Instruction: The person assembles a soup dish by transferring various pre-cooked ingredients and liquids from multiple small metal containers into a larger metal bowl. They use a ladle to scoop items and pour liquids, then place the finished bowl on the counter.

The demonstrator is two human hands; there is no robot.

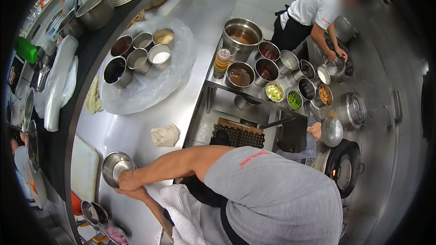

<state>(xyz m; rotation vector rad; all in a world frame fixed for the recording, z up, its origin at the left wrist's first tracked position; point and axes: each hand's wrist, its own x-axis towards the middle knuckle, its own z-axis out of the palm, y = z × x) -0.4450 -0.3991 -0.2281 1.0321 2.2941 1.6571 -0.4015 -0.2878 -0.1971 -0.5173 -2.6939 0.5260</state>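
Observation:
My right hand (129,179) reaches over the near rim of a stainless-steel bowl (112,163), with its fingers inside and partly hidden. Something pale shows in the bowl beside those fingers; I cannot tell what it is. Below it, my left hand (134,194) grips the bowl's lower edge. The bowl is over the steel worktop (136,122). Beyond it lies a crumpled beige cloth (165,134). A white cutting board (83,170) is at the worktop's edge. A white towel (184,207) hangs against my body.
Several steel pots stand on a plastic sheet (180,71). A large stockpot (242,37) and sauce containers occupy the cart behind. A co-worker (306,10) handles a pan at the stove. A perforated skimmer (332,132) lies near a lit wok burner (344,172). Pans (95,212) stand lower left.

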